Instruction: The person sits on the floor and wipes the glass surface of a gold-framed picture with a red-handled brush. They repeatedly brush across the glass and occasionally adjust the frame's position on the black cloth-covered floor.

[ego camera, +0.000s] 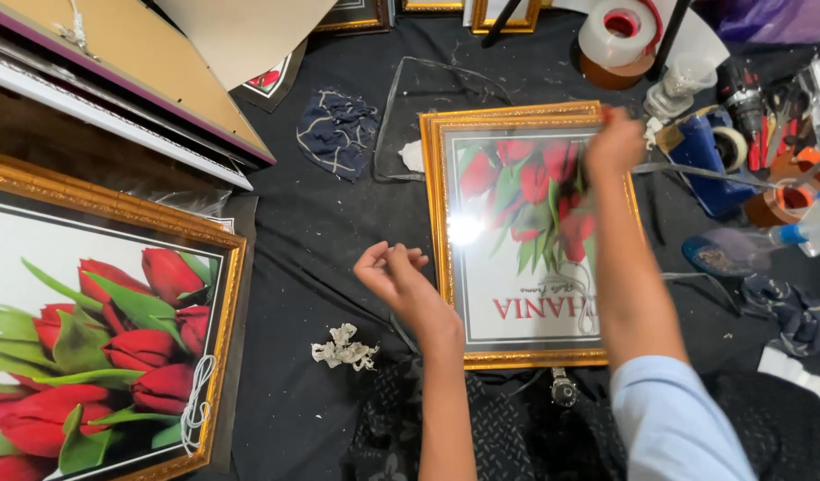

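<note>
A gold-framed picture of red tulips lies flat on the black cloth-covered surface, and light glares off its glass. My right hand is blurred over the frame's upper right corner with its fingers drawn together. Whether it grips something dark beneath it is unclear. My left hand hovers just left of the frame's left edge, palm turned up and fingers loosely curled, with nothing in it.
A larger gold-framed tulip picture fills the lower left. A crumpled white scrap lies near my left arm and a dark blue cloth further back. Tape rolls, a blue tape dispenser, hand tools and a spray bottle crowd the right side. Stacked frames lean at upper left.
</note>
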